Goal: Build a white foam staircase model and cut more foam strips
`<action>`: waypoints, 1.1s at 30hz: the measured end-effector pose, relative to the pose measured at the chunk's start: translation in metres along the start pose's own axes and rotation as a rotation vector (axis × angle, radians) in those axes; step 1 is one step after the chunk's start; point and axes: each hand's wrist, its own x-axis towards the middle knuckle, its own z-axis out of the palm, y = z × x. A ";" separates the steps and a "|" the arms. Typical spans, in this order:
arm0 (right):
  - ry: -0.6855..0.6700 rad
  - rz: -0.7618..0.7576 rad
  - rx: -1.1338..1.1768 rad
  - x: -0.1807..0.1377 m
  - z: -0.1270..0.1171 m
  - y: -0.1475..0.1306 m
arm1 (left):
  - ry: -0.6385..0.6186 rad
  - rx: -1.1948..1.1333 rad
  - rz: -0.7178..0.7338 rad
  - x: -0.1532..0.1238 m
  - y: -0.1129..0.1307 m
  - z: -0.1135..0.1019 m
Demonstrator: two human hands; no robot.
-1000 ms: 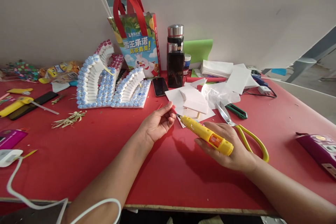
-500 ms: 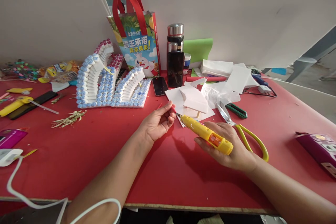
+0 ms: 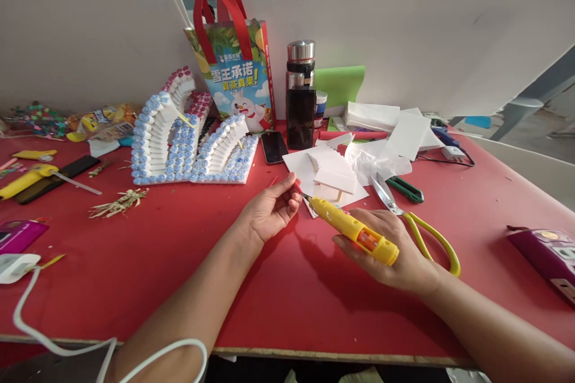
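Note:
Between the thumb and fingers of my left hand (image 3: 274,210) is a small red piece (image 3: 297,187), mostly hidden, so its kind is unclear. My right hand (image 3: 389,251) is wrapped round a yellow hot glue gun (image 3: 350,227), whose metal nozzle meets or nearly meets the red piece. Just beyond the hands, a white curved stair-like model (image 3: 332,169) stands on a white board (image 3: 296,163). Scissors with yellow handles (image 3: 431,239) lie open beside my right hand.
Blue-and-white models (image 3: 193,149) stand at the back left, before a printed bag (image 3: 238,78). A steel flask (image 3: 300,63), an upright phone (image 3: 300,119), a flat phone (image 3: 274,147) and a green cutter (image 3: 405,189) lie beyond. A white cable (image 3: 58,347) crosses front left; the red table (image 3: 287,299) ends near me.

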 end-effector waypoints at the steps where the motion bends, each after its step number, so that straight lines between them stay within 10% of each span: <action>1: 0.001 -0.004 -0.001 0.000 0.000 0.000 | 0.002 0.000 0.000 0.000 0.000 0.000; 33: 0.048 0.005 0.002 0.001 -0.001 -0.001 | -0.079 -0.081 -0.019 0.001 0.000 -0.003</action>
